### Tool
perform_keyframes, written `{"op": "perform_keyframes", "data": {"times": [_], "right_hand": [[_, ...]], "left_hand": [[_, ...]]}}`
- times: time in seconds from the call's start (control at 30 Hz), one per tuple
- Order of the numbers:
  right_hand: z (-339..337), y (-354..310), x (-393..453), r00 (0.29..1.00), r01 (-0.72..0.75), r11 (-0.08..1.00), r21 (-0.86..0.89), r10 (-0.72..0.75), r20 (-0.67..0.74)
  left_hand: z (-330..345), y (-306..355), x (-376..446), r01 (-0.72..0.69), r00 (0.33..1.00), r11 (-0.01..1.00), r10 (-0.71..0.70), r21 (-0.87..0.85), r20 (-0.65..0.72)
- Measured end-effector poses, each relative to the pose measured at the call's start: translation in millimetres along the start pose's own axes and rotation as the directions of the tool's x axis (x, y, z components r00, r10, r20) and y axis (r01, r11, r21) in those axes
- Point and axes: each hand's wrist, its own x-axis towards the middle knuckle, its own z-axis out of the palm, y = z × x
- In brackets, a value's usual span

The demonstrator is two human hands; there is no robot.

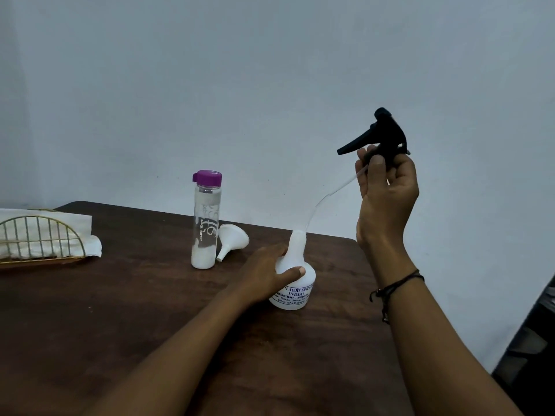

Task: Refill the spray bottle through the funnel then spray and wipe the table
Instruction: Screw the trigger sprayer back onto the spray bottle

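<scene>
Table (150,325): dark brown wood, spanning near to far, meeting a pale wall at the far edge.
Napkin holder (39,238): gold wire arch at far left, white paper napkins (84,235) tucked behind it and spilling to its right.
Water bottle (206,220): tall, clear, purple cap shut, upright left of centre; contents hard to read, possibly a little white liquid at the bottom.
Spray bottle (295,283): white, squat, upright on the table right of centre, blue print facing near, neck open at the top.
Left hand (265,277): wrapped round the left side of the spray bottle's shoulder, thumb pressed across the front, remaining fingers curled behind and mostly hidden.
Right hand (387,187): raised high at right, well above the table, fingers and thumb curled round the collar of the sprayer head; dark cord bracelets on the wrist.
Sprayer head (378,133): black, trigger pointing left, lifted clear of the neck.
Dip tube (324,202): thin, clear, curving from the head down into the bottle neck.
Funnel (232,240): white, on its side just right of the water bottle, spout toward near-left, untouched.
</scene>
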Motion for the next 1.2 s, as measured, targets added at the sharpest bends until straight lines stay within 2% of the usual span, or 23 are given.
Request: {"op": "perform_keyframes", "data": {"times": [0.17, 0.47, 0.6, 0.83, 1.0, 1.2], "right_hand": [[11.4, -0.8, -6.0, 0.997, 0.064, 0.996, -0.059, -0.061, 0.051], [9.5, 13.8, -23.1, 0.996, -0.001, 0.987, -0.159, 0.015, 0.084], [4.3, 26.8, -35.4, 0.981, -0.072, 0.971, -0.228, 0.11, 0.16], [-6.7, 66.6, -54.4, 0.916, -0.282, 0.868, -0.41, 0.37, 0.155], [-13.1, 75.1, -63.2, 0.864, -0.314, 0.823, -0.473, 0.454, 0.216], [-17.2, 77.0, -62.4, 0.823, -0.377, 0.786, -0.489, 0.527, 0.213]], "left_hand": [[-1.3, 1.0, 0.2, 0.016, 1.0, 0.999, -0.016, 0.028, 0.008], [-2.7, 0.1, 0.0, 0.027, 0.999, 0.999, -0.027, 0.024, 0.026], [-3.5, 1.0, -1.0, 0.029, 0.999, 1.0, -0.03, 0.01, 0.021], [-3.0, 2.1, -2.9, 0.021, 0.999, 1.0, -0.021, 0.0, 0.026], [-4.4, 4.8, -1.9, -0.004, 1.0, 0.999, 0.005, -0.045, 0.019], [-0.7, 5.7, -3.9, 0.007, 1.0, 0.995, -0.009, -0.104, -0.012]]}}
